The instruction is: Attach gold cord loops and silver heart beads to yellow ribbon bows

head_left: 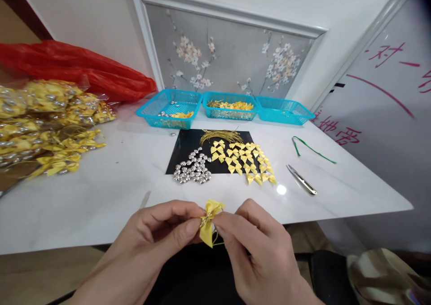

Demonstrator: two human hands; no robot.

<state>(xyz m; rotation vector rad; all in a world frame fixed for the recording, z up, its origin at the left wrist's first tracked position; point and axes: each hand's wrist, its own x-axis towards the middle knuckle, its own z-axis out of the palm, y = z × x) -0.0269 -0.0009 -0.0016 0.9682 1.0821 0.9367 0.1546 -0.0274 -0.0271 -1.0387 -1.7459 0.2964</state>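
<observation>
Between my two hands, just off the table's front edge, is a yellow ribbon bow (209, 233) with a gold cord across its middle. My left hand (168, 237) pinches the bow's left side between thumb and forefinger. At its right side, my right hand (256, 246) pinches the gold cord, and a thin loop hangs below the fingertips. Beyond my hands lies a black mat (188, 145) with a pile of silver beads (193, 170), a bundle of gold cords (222, 137) and rows of yellow bows (249, 156).
Three blue baskets (168, 121) line the wall; the middle one holds gold cords and bows. Bagged yellow bows with beads (57, 107) and a red bag (84, 67) fill the left. Small thread snips (302, 180) and a green string (314, 150) lie right.
</observation>
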